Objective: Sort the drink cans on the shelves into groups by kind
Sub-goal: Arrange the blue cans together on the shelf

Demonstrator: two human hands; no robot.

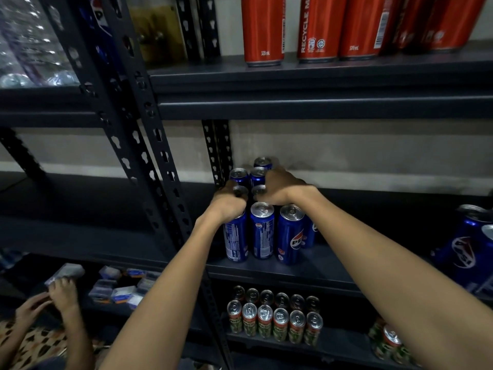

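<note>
Several tall blue cola cans [262, 231] stand in rows at the left end of the middle shelf [306, 265]. My left hand [226, 202] grips a blue can [240, 190] in the second row from above. My right hand [282, 186] grips the neighbouring blue can [259, 189] the same way. More blue cans stand behind them toward the wall. Red cans [262, 30] line the top shelf. Green-and-red cans [274, 320] fill two rows on the bottom shelf.
A slotted black upright [149, 145] stands just left of the blue cans. More blue cans [472, 247] sit at the right edge of the middle shelf, with a few green-and-red cans [388, 343] below. Another person's hands [57, 295] handle small packets at the lower left.
</note>
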